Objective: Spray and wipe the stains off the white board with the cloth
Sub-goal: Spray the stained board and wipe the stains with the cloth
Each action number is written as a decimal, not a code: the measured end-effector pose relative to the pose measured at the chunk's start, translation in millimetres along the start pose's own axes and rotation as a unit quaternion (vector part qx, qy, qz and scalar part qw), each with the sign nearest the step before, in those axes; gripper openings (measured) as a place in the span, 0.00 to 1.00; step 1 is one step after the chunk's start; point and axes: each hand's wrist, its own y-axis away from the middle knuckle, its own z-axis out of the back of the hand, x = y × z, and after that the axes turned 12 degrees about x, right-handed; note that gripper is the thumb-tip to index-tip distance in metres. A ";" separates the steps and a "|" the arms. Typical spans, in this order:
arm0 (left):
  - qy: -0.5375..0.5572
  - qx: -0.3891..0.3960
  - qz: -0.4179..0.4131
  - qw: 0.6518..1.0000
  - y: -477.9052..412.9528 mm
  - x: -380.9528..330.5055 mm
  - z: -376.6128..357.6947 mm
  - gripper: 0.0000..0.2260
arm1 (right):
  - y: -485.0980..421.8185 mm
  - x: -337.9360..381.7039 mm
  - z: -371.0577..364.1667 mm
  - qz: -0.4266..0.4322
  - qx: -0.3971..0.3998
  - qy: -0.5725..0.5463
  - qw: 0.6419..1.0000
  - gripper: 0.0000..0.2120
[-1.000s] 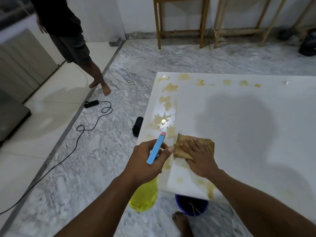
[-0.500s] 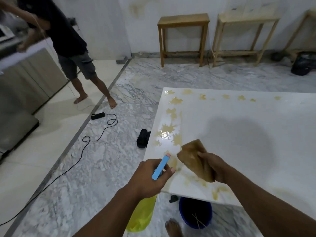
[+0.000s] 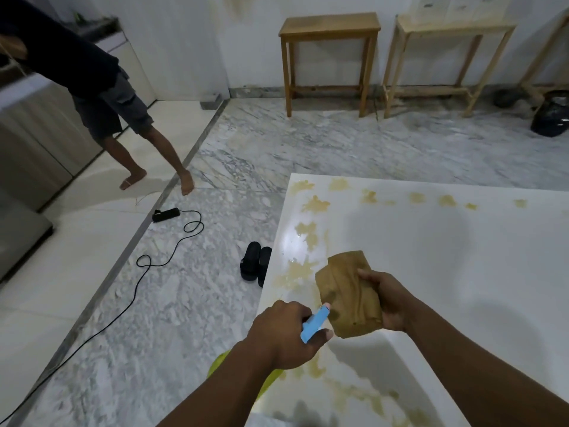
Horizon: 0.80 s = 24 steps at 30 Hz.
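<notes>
The white board [image 3: 446,272] lies flat, filling the right half of the view. Yellow-brown stains [image 3: 314,204] run along its left and far edges, with more smears near the front. My left hand [image 3: 283,334] grips a spray bottle with a blue trigger head [image 3: 315,323]; its yellow-green body [image 3: 220,362] hangs mostly hidden beneath my wrist. My right hand [image 3: 388,300] holds a brown cloth [image 3: 348,294] lifted above the board, with dark wet spots on it. The spray nozzle points at the cloth from close by.
A pair of black sandals [image 3: 255,265] lies on the marble floor beside the board's left edge. A black power strip and cable [image 3: 166,214] trail across the floor. Another person [image 3: 117,118] stands at the left. Wooden tables [image 3: 329,57] and a black bag [image 3: 551,118] line the far wall.
My right hand lifted the cloth off the board and now holds it up in the air. The left hand brought the spray nozzle close to the cloth. The view has tilted upward.
</notes>
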 end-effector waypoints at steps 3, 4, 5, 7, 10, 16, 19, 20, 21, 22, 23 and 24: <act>0.048 -0.013 0.001 0.999 -10.9 12.2 18.8 0.24 | -22.8 38.8 -6.7 0.024 -0.051 0.097 0.994 0.19; 0.068 -0.022 0.004 0.997 -13.4 16.7 25.9 0.24 | -32.6 54.5 -9.8 0.027 -0.077 0.141 0.987 0.17; 0.092 -0.030 0.005 0.995 -15.6 21.3 32.3 0.23 | -43.4 70.8 -12.1 0.029 -0.102 0.190 0.976 0.15; 0.136 -0.047 0.012 0.990 -21.2 32.7 43.6 0.22 | -71.2 104.0 -16.5 0.042 -0.137 0.307 0.941 0.15; 0.158 -0.075 0.020 0.984 -28.0 48.1 55.3 0.22 | -116.6 150.6 -23.3 0.091 -0.157 0.463 0.868 0.17; 0.188 -0.104 0.020 0.977 -47.4 69.1 68.8 0.18 | -215.5 201.0 -19.0 0.146 -0.174 0.646 0.729 0.19; 0.204 -0.114 0.013 0.972 -53.4 73.0 69.0 0.21 | -259.8 184.4 1.3 0.085 -0.130 0.744 0.650 0.25; 0.209 -0.119 0.008 0.971 -56.7 74.5 68.6 0.21 | -272.9 173.3 7.8 0.053 -0.126 0.769 0.624 0.27; 0.215 -0.123 0.005 0.969 -59.1 74.9 68.4 0.21 | -280.6 161.6 12.4 0.034 -0.136 0.786 0.602 0.28; 0.219 -0.126 0.003 0.967 -62.0 76.0 67.7 0.20 | -285.8 150.7 16.5 0.033 -0.154 0.794 0.587 0.29; 0.221 -0.127 0.001 0.967 -65.0 77.7 66.3 0.20 | -289.1 142.9 18.7 0.048 -0.170 0.794 0.582 0.29; 0.220 -0.126 0.000 0.967 -67.4 79.2 63.6 0.20 | -289.8 137.8 20.9 0.065 -0.174 0.790 0.584 0.28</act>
